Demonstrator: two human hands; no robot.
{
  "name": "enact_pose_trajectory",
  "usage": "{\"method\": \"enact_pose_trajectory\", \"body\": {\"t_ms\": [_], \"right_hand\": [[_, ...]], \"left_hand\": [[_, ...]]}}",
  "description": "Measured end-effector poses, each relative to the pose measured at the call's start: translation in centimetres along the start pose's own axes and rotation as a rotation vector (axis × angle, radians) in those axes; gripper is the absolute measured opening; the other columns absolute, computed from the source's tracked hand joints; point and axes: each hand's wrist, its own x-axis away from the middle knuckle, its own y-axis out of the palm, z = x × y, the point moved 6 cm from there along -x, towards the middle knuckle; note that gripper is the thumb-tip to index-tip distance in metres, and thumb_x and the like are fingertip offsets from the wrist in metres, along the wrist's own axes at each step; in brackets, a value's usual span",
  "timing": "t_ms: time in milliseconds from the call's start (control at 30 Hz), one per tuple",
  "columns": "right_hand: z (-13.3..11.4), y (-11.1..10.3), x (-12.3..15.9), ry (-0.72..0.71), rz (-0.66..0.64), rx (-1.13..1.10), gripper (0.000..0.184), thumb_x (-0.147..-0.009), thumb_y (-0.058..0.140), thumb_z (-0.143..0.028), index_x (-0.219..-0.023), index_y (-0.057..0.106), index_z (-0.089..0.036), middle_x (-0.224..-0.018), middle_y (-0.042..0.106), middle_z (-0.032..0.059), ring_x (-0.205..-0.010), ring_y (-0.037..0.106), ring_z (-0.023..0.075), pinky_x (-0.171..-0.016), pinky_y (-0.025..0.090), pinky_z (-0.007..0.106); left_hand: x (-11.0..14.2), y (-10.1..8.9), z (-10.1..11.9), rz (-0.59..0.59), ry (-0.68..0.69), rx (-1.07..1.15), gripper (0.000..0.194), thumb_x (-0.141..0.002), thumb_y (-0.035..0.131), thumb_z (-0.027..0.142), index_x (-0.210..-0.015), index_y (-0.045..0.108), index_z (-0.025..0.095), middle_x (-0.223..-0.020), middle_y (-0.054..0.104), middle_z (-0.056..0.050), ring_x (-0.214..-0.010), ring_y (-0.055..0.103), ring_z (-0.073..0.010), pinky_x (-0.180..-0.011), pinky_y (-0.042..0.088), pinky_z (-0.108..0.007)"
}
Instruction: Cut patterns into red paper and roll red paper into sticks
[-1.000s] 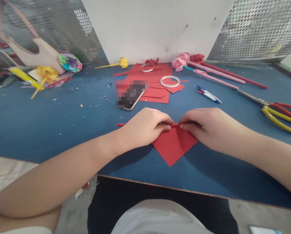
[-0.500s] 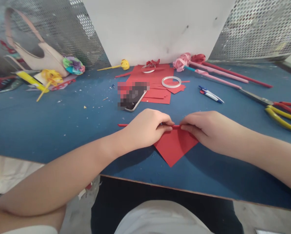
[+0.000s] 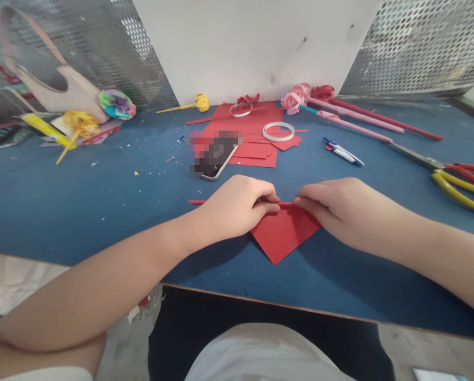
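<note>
A sheet of red paper (image 3: 281, 233) lies on the blue table with one corner pointing toward me. Its far edge is rolled into a thin tube (image 3: 287, 204), whose narrow end sticks out to the left past my wrist. My left hand (image 3: 247, 203) pinches the roll between thumb and fingers left of its middle. A short way to the right, my right hand (image 3: 328, 203) pinches the same roll. Between the two sets of fingertips a short stretch of the tube shows. The roll's right end is hidden by my right hand.
Beyond my hands lie a phone (image 3: 220, 161), red paper sheets (image 3: 256, 163), a tape roll (image 3: 278, 132) and pens (image 3: 343, 152). Scissors (image 3: 459, 182) rest at the right, near paper flowers (image 3: 296, 99). A handbag (image 3: 57, 94) stands at the back left.
The paper's near corner has drawn slightly away from me as the far edge rolls up. Both hands keep their pinch, with a slightly wider gap between the fingertips.
</note>
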Motion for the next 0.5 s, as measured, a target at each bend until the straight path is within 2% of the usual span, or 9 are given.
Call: {"method": "enact_pose_trajectory", "body": {"t_ms": [200,333,500], "right_hand": [[0.25,-0.06,-0.17,0.041,-0.011,0.004,0.037,-0.106,0.039,-0.036,-0.091,0.07,-0.023,-0.075,0.07,0.004,-0.069,0.062,0.0224,-0.063,0.043,0.033],[0.2,-0.28,-0.25,0.05,-0.024,-0.007,0.031,-0.103,0.042,-0.032,-0.09,0.069,-0.023,-0.078,0.07,0.0039,-0.073,0.064,0.0222,-0.066,0.044,0.032],[0.32,-0.44,-0.35,0.072,-0.017,-0.049,0.028,-0.102,0.044,-0.036,-0.09,0.066,-0.024,-0.081,0.07,0.0044,-0.074,0.064,0.0225,-0.066,0.045,0.032]], "left_hand": [[0.02,0.14,0.26,-0.041,-0.003,0.021,0.014,-0.1,0.065,0.023,-0.093,0.076,0.019,-0.092,0.082,0.0,-0.083,0.073,-0.0161,-0.076,0.049,-0.029],[0.06,0.24,0.13,-0.062,-0.017,0.033,0.015,-0.102,0.063,0.024,-0.098,0.076,0.019,-0.094,0.081,0.0,-0.084,0.073,-0.0156,-0.076,0.048,-0.028],[0.0,0.28,-0.07,-0.065,-0.021,0.003,0.015,-0.102,0.063,0.025,-0.097,0.076,0.019,-0.093,0.081,0.0,-0.082,0.071,-0.0158,-0.075,0.046,-0.029]]}}
